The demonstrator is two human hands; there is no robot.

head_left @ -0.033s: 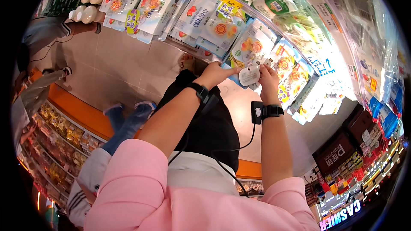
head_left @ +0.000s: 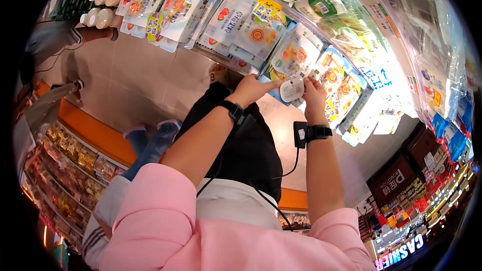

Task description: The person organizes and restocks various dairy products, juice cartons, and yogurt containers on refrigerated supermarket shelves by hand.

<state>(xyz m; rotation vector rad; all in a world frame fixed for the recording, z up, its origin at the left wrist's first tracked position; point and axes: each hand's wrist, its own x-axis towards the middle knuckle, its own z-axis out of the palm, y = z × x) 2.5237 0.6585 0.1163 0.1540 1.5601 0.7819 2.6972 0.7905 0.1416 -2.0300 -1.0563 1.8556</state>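
My left hand [head_left: 252, 89] grips the lower left edge of a blue-and-white flat package [head_left: 295, 54] printed with fruit, on the display's front edge. Its thumb points right, and its other fingers are partly hidden. On the right, my right hand [head_left: 314, 96] pinches the edge of a small white rounded piece with fine print, like a tag or lid [head_left: 291, 90]. That piece lies over the package's lower end, between my two hands. Whether it is joined to the package, I cannot tell. Both wrists wear black straps with small boxes.
Similar fruit-printed packages [head_left: 178, 7] line the display to the left and others [head_left: 335, 76] stand to the right. Green-and-white bags [head_left: 321, 5] sit behind. White-capped bottles [head_left: 103, 17] are at far left. People stand behind me on the left, near shelves of snacks [head_left: 75, 150].
My hands have hardly moved, keeping their holds. The white rounded piece is tilted very slightly differently. Behind me, a person's legs have shifted a little to the right.
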